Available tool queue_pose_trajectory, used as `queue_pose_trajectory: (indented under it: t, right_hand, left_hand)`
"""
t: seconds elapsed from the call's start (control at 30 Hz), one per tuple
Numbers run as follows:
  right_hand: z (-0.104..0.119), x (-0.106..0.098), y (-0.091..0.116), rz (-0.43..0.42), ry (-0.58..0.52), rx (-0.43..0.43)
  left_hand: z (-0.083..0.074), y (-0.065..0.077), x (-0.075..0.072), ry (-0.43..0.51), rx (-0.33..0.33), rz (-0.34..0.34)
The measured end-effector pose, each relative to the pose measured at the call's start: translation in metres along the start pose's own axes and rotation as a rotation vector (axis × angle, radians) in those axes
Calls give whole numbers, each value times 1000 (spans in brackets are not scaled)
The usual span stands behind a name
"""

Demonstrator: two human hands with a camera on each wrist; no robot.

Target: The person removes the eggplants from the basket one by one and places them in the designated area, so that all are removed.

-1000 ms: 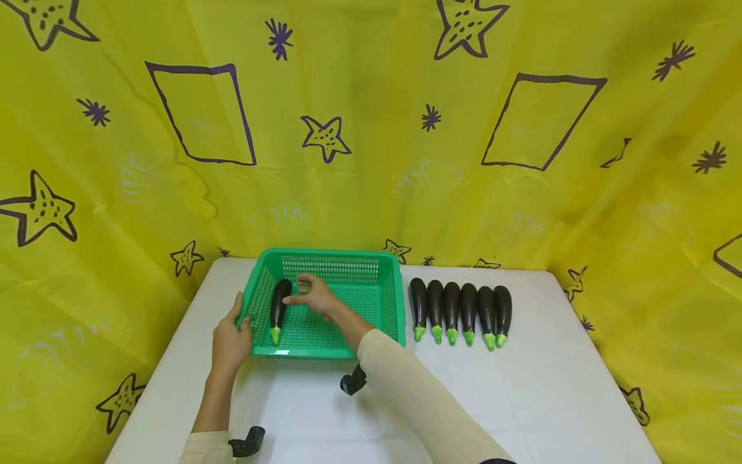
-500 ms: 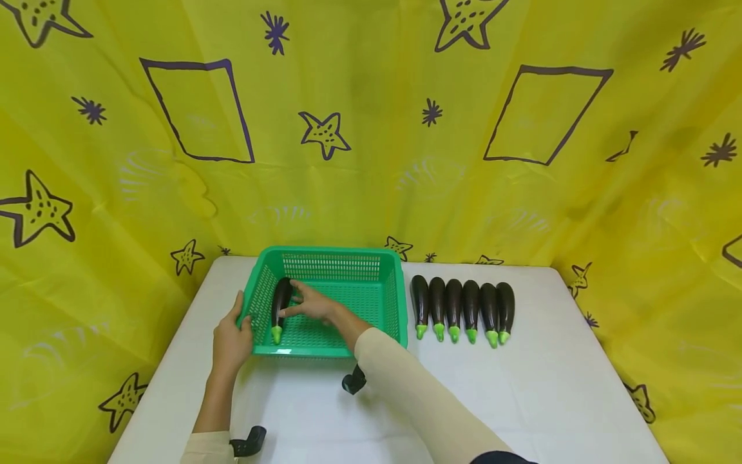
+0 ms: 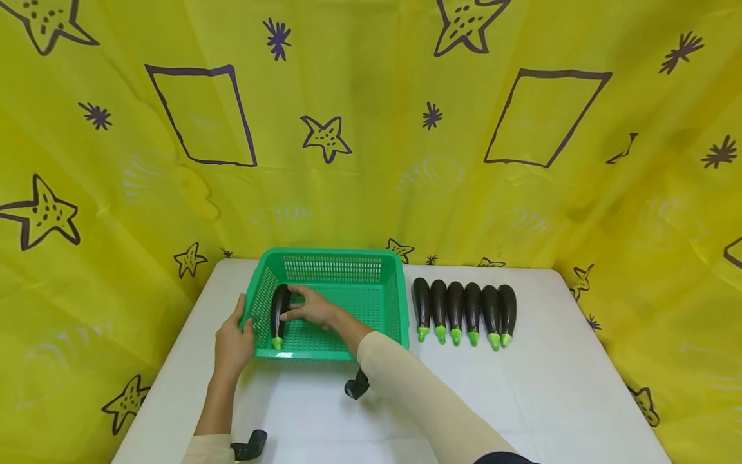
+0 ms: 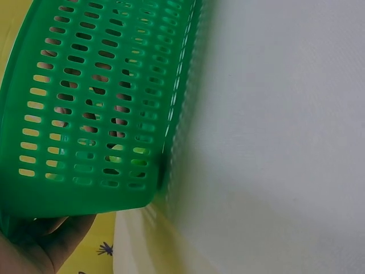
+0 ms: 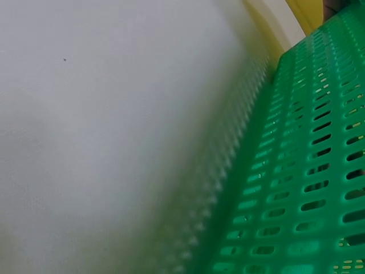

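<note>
A green plastic basket (image 3: 333, 354) stands on the white table at left of centre. My left hand (image 3: 234, 341) grips its left rim, and in the left wrist view that hand (image 4: 40, 245) shows below the basket's slotted wall (image 4: 85, 194). Inside, along the left wall, lies a dark eggplant (image 3: 279, 316) with its green stem end toward me. Reaching in over the front rim, my right hand (image 3: 313, 308) holds this eggplant from its right side, thumb at mid-length and fingers at the far end. The right wrist view shows mostly the basket's front wall (image 5: 319, 171), with the right hand hidden.
Several more eggplants (image 3: 455, 309) lie side by side in a row on the table (image 3: 556, 386), right of the basket. A yellow patterned curtain (image 3: 371, 193) hangs along the back and both sides. Black camera mounts (image 3: 250, 444) stick out from the wrists.
My right hand has closed in leftward on the eggplant in the basket and now holds it; the eggplant has shifted slightly toward me. The left hand has stayed on the rim.
</note>
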State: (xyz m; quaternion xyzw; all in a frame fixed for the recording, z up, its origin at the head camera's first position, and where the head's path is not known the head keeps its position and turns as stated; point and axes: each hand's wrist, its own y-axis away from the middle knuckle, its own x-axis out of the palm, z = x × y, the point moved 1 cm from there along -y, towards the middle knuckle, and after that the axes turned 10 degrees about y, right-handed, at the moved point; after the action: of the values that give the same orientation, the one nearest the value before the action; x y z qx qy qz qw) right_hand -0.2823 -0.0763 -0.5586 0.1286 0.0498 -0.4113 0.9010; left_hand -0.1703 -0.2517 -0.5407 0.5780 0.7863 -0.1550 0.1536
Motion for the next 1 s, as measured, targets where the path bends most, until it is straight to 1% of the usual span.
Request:
queue_pose_trajectory:
  t: [0.23,0.37,0.47,0.6,0.77,0.83,0.9,1.0]
  right_hand:
    - [0,5,0,-4,4,-7]
    - [-2,7,0,44,-29,-19]
    - [-2,7,-1,71,-44,-47]
    - [-1,7,-2,68,-20,-67]
    - [-2,7,-1,42,41,-60]
    - [-3,7,-1,22,12,-61]
    - [-4,7,-1,-7,-49,-60]
    - [-5,7,-1,-73,-144,-55]
  left_hand:
    - [-1,2,0,5,18,-9]
    - [-1,3,0,2,6,-1]
    - [-1,2,0,-3,12,-2]
    - [-2,2,0,-3,29,-5]
    - [-1,2,0,-3,16,0]
    - [-1,2,0,-4,11,1]
    - [-1,3,1,-3,10,-3]
    - [0,3,1,1,11,-10]
